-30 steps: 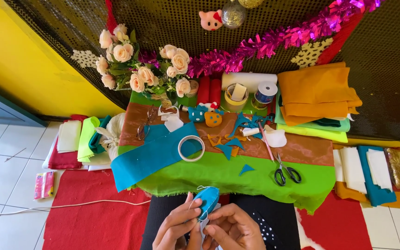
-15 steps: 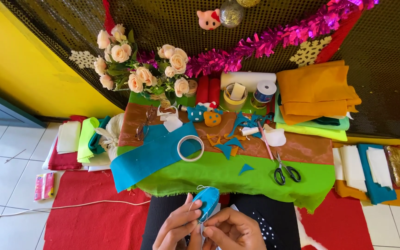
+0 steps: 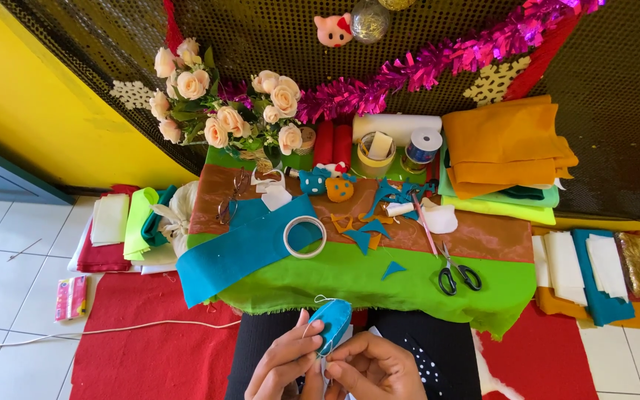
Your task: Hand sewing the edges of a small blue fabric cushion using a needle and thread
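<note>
Both hands meet at the near edge of the view, over the person's lap, and both are cut off at the wrist by the frame. Left hand pinches the lower left edge of a small blue felt piece, fingers closed on it. Right hand curls in just below the same piece with its fingertips closed against the lower edge; whether it holds a needle there I cannot tell, as the spot is too small and partly covered by the fingers. A thin white thread loops off the top of the felt piece.

Just beyond the hands lies a low table draped in green cloth, with a brown cloth across its far half and a blue felt strip slanting across its left side. A roll of tape rests on the end of that strip. Black-handled scissors lie to the right, and small blue and orange felt scraps are scattered in the middle. At the far edge stand a bunch of pale roses on the left and a stack of folded orange fabric on the right. Small felt figures behind the scraps are too tiny to make out.
</note>
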